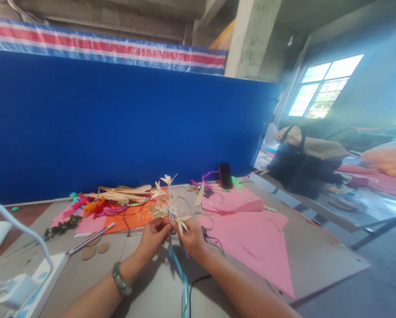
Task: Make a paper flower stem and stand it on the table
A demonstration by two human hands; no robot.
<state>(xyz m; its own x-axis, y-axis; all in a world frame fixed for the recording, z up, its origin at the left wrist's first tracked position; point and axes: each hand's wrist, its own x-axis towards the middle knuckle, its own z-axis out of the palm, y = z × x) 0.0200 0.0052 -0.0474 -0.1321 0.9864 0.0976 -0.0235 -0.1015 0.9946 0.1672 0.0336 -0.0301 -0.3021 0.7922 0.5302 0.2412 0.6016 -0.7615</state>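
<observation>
In the head view my left hand (151,242) and my right hand (193,240) meet low in the middle, fingers pinched together. Between them stands a thin upright stem (170,201) with pale, husk-like flowers (167,180) at its top. My left fingers close on the stem. My right fingers pinch at the same spot, beside another pale flower (183,222); exactly what lies between them is partly hidden. A light blue ribbon (179,269) hangs from the hands toward the near edge. A green bangle (121,279) circles my left wrist.
Dried husk strips (125,194) and bright yarn pieces (90,206) lie on orange paper (120,222) at the back left. Pink sheets (257,245) cover the right. A phone (225,176) leans on the blue partition (134,123). A power strip (48,282) sits front left.
</observation>
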